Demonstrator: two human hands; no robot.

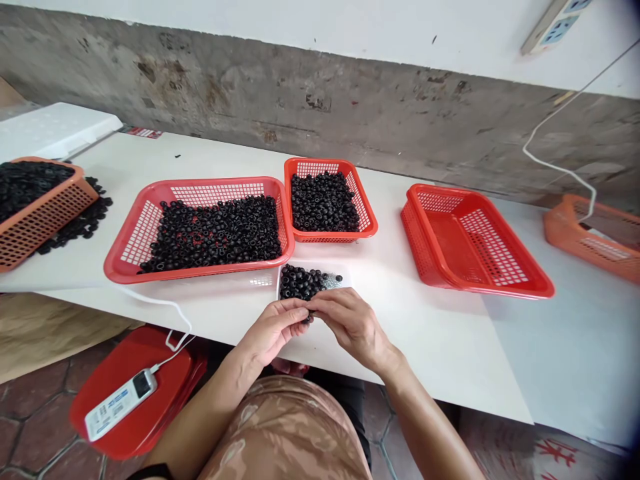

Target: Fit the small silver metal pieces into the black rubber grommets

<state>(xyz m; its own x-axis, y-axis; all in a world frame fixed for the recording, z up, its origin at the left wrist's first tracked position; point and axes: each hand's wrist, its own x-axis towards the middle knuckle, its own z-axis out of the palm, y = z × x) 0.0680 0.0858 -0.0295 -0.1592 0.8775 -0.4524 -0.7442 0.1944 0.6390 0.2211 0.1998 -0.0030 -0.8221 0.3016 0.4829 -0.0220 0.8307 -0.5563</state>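
Observation:
My left hand and my right hand meet above the table's front edge, fingertips pinched together. Small round black parts show at the left fingers; what sits between the right fingertips is mostly covered. Just behind my hands is a small white tray. Black ring-shaped pieces are heaped in its left part, with tiny silvery bits to their right.
Behind the tray stand a wide red basket and a smaller red basket, both holding black pieces. Stacked red baskets are on the right. At far left an orange basket leans over spilled pieces. A power bank lies on a red stool.

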